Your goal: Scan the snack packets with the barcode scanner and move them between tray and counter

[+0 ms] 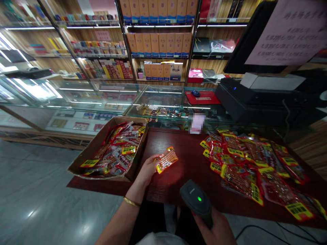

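Note:
Pinched by its left end, a clear snack packet with yellow and red edges and reddish-brown sticks inside is in my left hand. It is over the dark red wooden counter. My right hand grips a black handheld barcode scanner by its handle; a green light glows on top, and its head is turned toward the packet. On the left stands an open cardboard box full of similar packets. A loose pile of packets covers the counter's right side.
Beyond the counter is a glass display case, with a red mouse pad and blue mouse on it. A monitor with a pink paper sign stands at the right. Shelves of boxes line the wall. Black cables hang lower right.

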Demonstrator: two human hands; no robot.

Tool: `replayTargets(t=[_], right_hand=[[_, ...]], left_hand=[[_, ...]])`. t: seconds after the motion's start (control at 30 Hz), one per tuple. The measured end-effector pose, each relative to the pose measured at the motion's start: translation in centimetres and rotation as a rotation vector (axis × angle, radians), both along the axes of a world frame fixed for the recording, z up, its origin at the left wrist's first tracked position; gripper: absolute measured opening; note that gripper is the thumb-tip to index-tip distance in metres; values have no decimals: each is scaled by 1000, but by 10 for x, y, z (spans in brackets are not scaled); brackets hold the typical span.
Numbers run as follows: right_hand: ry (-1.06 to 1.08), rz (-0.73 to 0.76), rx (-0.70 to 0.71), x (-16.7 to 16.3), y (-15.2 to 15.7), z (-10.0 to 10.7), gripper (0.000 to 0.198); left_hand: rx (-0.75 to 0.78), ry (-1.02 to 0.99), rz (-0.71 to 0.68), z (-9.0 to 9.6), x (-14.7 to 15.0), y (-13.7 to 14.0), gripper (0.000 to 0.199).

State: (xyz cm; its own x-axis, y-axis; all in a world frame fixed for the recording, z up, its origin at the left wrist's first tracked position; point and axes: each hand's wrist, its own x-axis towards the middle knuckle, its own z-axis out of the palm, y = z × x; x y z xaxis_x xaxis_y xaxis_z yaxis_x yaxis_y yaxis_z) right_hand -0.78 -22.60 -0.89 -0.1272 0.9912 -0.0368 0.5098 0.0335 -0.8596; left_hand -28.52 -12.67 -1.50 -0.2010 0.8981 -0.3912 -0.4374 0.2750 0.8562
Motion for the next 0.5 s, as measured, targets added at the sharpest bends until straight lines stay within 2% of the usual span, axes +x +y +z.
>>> replayTargets(t=[0.17, 0.27, 0.43, 0.5], right_hand=[[32, -56, 44, 1, 1, -2, 36], [60, -99, 83, 1, 1, 0, 38], [75, -187, 129, 10, -7, -2, 49], [71, -241, 141, 18, -12, -7, 53]], left_hand=[[-9, -40, -73, 8, 3, 0, 40], [0, -27, -101, 9, 17, 2, 38], [27, -42, -260, -6, 65, 11, 39], [88, -4, -340, -8, 90, 20, 35]])
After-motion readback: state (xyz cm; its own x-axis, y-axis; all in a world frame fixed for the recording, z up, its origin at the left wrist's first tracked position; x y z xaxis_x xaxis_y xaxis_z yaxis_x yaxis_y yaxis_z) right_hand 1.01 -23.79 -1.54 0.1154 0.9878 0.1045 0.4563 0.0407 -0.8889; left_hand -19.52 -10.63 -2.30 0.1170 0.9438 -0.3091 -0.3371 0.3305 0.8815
